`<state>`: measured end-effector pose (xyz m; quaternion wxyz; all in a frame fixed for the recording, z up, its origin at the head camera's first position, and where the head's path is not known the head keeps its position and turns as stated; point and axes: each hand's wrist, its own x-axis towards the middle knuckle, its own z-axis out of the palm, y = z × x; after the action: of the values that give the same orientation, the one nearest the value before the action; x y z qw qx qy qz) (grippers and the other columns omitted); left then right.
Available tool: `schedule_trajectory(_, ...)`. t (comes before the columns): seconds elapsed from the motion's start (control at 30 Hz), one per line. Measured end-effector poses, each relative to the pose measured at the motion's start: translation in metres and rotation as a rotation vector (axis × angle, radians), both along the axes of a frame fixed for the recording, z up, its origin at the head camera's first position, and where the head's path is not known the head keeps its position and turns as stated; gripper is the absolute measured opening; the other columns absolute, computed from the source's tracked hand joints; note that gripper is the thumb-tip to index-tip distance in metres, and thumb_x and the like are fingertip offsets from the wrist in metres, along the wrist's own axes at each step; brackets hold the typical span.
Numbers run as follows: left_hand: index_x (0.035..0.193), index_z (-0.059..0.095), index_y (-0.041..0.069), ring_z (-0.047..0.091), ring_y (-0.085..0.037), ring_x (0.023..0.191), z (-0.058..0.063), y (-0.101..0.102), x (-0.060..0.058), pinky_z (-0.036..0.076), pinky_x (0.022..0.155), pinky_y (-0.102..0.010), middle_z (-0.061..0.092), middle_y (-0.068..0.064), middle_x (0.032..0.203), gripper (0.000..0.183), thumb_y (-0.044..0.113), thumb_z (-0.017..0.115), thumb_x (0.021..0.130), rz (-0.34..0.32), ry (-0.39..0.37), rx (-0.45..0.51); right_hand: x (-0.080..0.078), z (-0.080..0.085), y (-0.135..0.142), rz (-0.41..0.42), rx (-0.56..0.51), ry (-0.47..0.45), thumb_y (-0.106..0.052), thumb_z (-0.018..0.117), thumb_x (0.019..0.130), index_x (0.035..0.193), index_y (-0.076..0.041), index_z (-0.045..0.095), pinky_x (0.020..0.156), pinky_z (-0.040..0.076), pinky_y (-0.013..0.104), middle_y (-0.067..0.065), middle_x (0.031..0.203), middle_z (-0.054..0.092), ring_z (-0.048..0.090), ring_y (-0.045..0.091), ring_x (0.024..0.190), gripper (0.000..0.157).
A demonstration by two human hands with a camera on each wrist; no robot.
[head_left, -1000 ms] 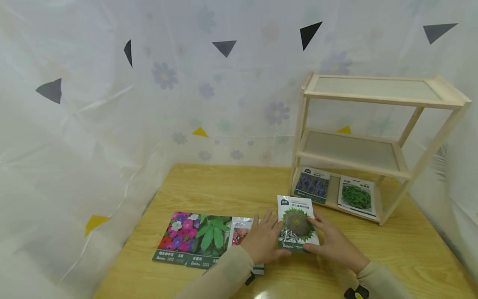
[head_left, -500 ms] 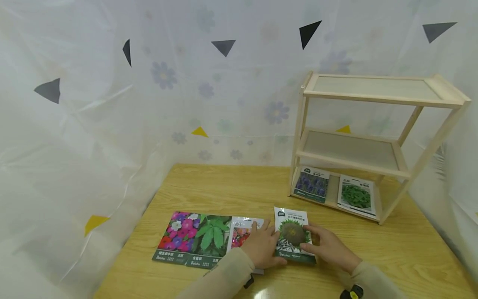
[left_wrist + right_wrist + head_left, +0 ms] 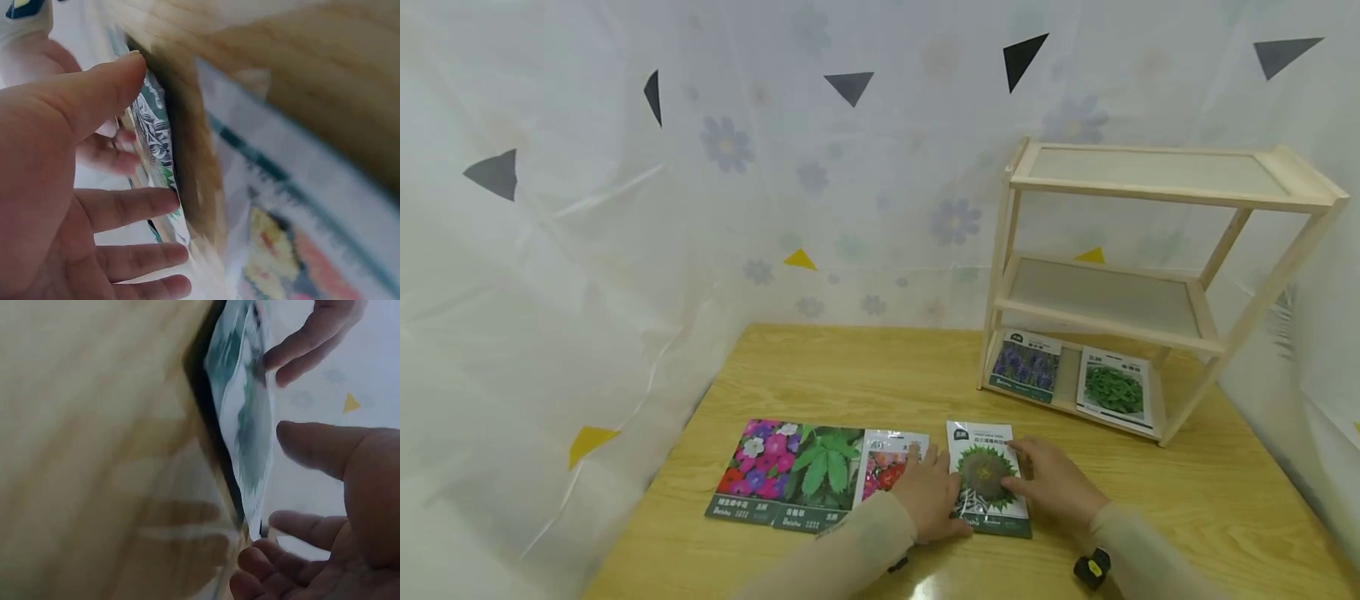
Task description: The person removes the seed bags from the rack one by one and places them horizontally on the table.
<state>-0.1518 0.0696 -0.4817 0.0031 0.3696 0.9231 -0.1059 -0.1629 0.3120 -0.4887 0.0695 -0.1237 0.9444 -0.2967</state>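
A seed packet with a sunflower-like head on it (image 3: 988, 475) lies on the wooden table between the two hands. My left hand (image 3: 927, 496) is at its left edge, and in the left wrist view the straight fingers (image 3: 134, 209) touch the packet's side. At the right edge my right hand (image 3: 1056, 483) has its fingertips on or just beside the packet; the right wrist view has the thumb (image 3: 319, 447) slightly apart from it. Left of these lies a red-flower seed packet (image 3: 880, 471), partly hidden by the left hand and sleeve.
Further left lie a pink-and-purple-flower packet (image 3: 760, 462) and a green-leaf packet (image 3: 823, 475), side by side. A three-level wooden rack (image 3: 1105, 329) stands at the back right. Its bottom shelf bears a purple-flower packet (image 3: 1025, 367) and a leafy-green packet (image 3: 1114, 390).
The sunflower packet has come down and toward the person, slightly left, into line with the other packets. Both hands moved with it, and the right hand's hold has loosened.
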Motion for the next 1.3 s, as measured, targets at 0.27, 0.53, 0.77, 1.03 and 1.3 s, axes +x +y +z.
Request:
schedule_trajectory(0.27, 0.148, 0.040, 0.020, 0.032, -0.024, 0.139, 0.009, 0.017, -0.009, 0.031, 0.111, -0.041, 0.036, -0.005, 0.151, 0.093, 0.082, 0.040, 0.078, -0.104, 0.007, -0.022, -0.028, 0.004, 0.012, 0.227, 0.160, 0.142, -0.044, 0.074, 0.082, 0.143, 0.000, 0.043, 0.102, 0.032, 0.062, 0.024, 0.149, 0.032, 0.033, 0.046, 0.134, 0.081)
schedule_trajectory(0.53, 0.150, 0.035, 0.028, 0.037, -0.015, 0.134, -0.003, 0.020, -0.016, 0.034, 0.108, -0.033, 0.035, 0.002, 0.151, 0.088, 0.082, 0.033, 0.081, -0.142, -0.008, -0.096, -0.039, -0.004, 0.019, 0.316, 0.216, 0.088, -0.054, 0.067, 0.084, 0.146, -0.004, 0.040, 0.103, 0.033, 0.060, 0.020, 0.151, 0.031, 0.033, 0.043, 0.135, 0.084)
schedule_trajectory(0.77, 0.147, 0.040, 0.023, 0.043, -0.016, 0.129, 0.005, 0.012, -0.012, 0.035, 0.107, -0.034, 0.041, -0.001, 0.146, 0.086, 0.079, 0.039, 0.082, -0.153, -0.025, -0.073, -0.038, -0.001, 0.009, 0.322, 0.209, 0.075, -0.053, 0.069, 0.084, 0.146, -0.006, 0.041, 0.105, 0.032, 0.059, 0.017, 0.152, 0.032, 0.033, 0.040, 0.136, 0.083)
schedule_trajectory(1.03, 0.144, 0.045, 0.019, 0.049, -0.016, 0.121, 0.005, -0.001, 0.004, 0.039, 0.104, -0.032, 0.047, -0.003, 0.139, 0.085, 0.078, 0.041, 0.083, -0.173, 0.018, -0.080, -0.033, -0.011, -0.001, 0.345, 0.206, 0.057, -0.061, 0.065, 0.082, 0.146, -0.008, 0.041, 0.105, 0.033, 0.057, 0.014, 0.152, 0.032, 0.034, 0.038, 0.136, 0.087)
schedule_trajectory(1.3, 0.145, 0.044, 0.020, 0.048, -0.016, 0.124, 0.004, -0.007, 0.009, 0.039, 0.104, -0.032, 0.044, -0.004, 0.144, 0.086, 0.078, 0.040, 0.083, -0.177, 0.016, -0.090, -0.026, -0.005, -0.009, 0.348, 0.196, 0.034, -0.055, 0.068, 0.083, 0.145, -0.006, 0.042, 0.104, 0.033, 0.057, 0.016, 0.151, 0.034, 0.035, 0.039, 0.135, 0.083)
